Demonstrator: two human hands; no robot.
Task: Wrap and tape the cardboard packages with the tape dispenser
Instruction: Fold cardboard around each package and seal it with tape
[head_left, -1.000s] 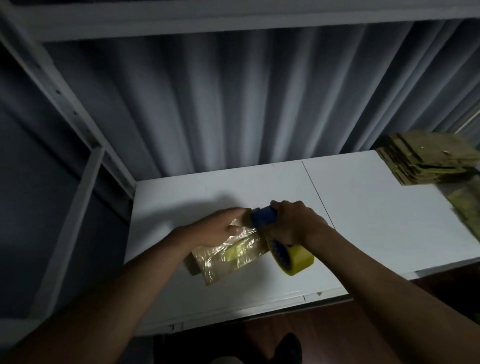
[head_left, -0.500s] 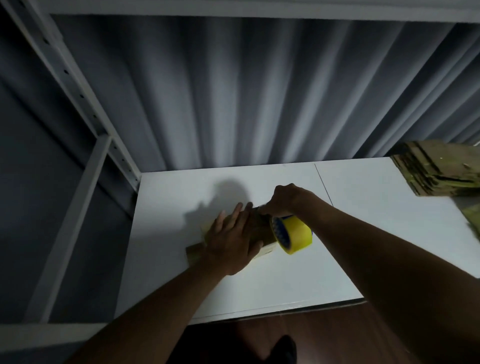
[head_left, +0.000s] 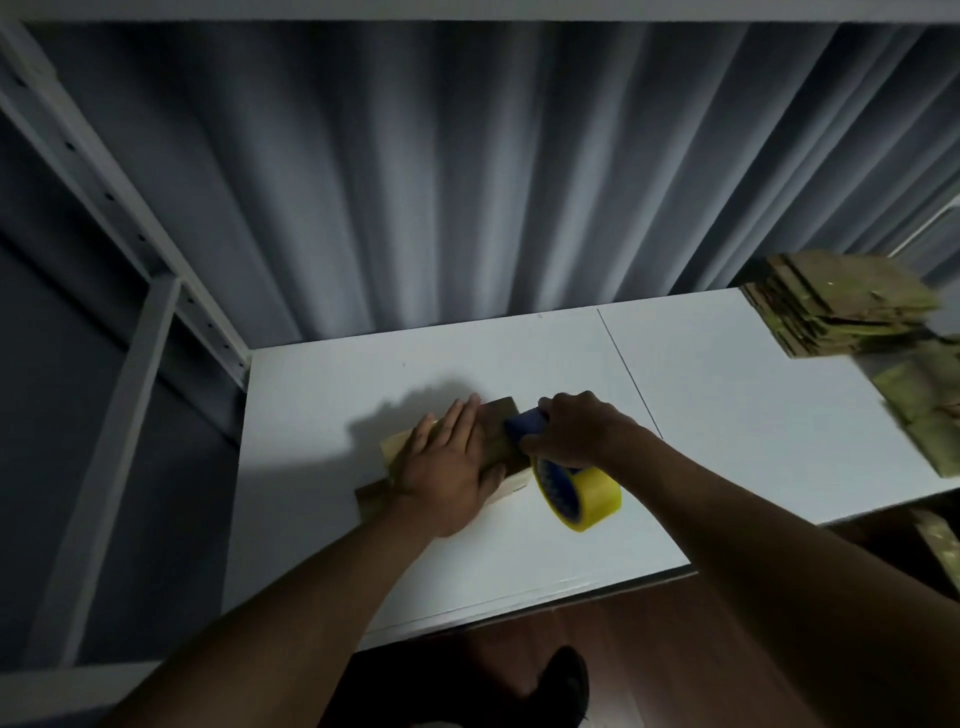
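A small brown cardboard package (head_left: 497, 432) lies flat on the white table (head_left: 727, 405), left of the middle. My left hand (head_left: 448, 467) rests palm-down on top of it, fingers spread and flat, covering most of it. My right hand (head_left: 574, 428) grips the blue handle of the tape dispenser (head_left: 563, 486) at the package's right end. The yellow tape roll (head_left: 587, 496) hangs just below that hand, beside the package's near right corner. Whether tape runs onto the package is hidden by the hands.
A stack of flat cardboard pieces (head_left: 831, 306) sits at the table's far right, with more cardboard (head_left: 930, 410) in front of it. A grey curtain hangs behind the table. A metal shelf post (head_left: 119, 208) stands at the left. A dark shoe (head_left: 566, 686) shows below the table's edge.
The package, earlier lifted and showing shiny tape, now lies flat under my left palm. My right hand with the dispenser has shifted slightly along the package's right end.
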